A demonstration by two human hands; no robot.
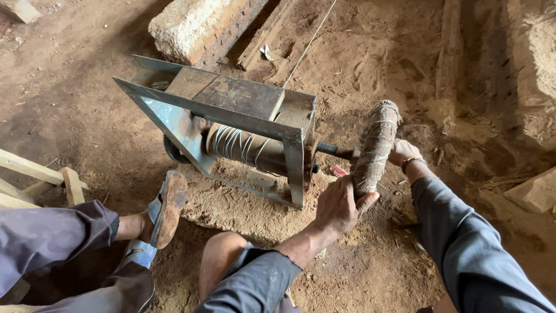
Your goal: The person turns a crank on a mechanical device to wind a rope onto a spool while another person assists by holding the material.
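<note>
Down on the dirt floor (75, 98), the left hand (339, 206) is wrapping its fingers closed around the lower end of a fibre-wound bundle (376, 145), while the right hand (402, 152) is gripping the same bundle from its far side, partly hidden behind it. That bundle is sitting on the end of a dark shaft (335, 150) sticking out of a metal-framed winding machine (231, 122), just to its right, with pale cord (234, 142) lying in turns around the drum (263, 152) inside. A sandalled foot (165, 208) is pressing against the frame's near left corner, and a stone block (185, 26) is lying beyond the machine.
</note>
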